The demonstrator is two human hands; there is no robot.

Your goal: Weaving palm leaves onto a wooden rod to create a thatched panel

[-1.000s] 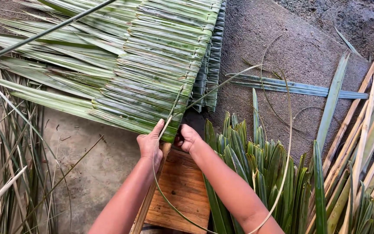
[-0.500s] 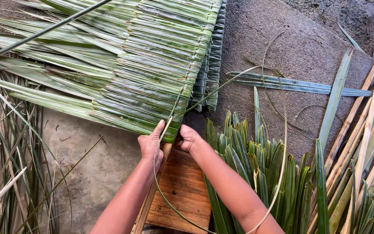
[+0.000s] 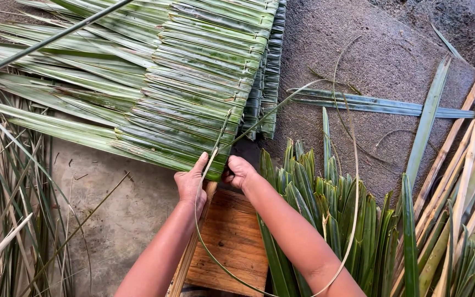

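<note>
A thatch panel of folded green palm leaves lies on the ground, stitched along a stick that runs toward me. My left hand presses on the nearest folded leaf at the panel's lower edge. My right hand pinches the same leaf's end beside it, at the stick. A thin pale strip loops from the stitching around my right arm and back under my hands.
A wooden board lies under my forearms. A bundle of loose green leaves stands on the right, with pale stalks beyond. Dry fronds lie at the left. A long flat leaf rests on the grey ground.
The thin strip's loop on the right has shifted slightly. Both hands stay at the panel's edge with almost no movement.
</note>
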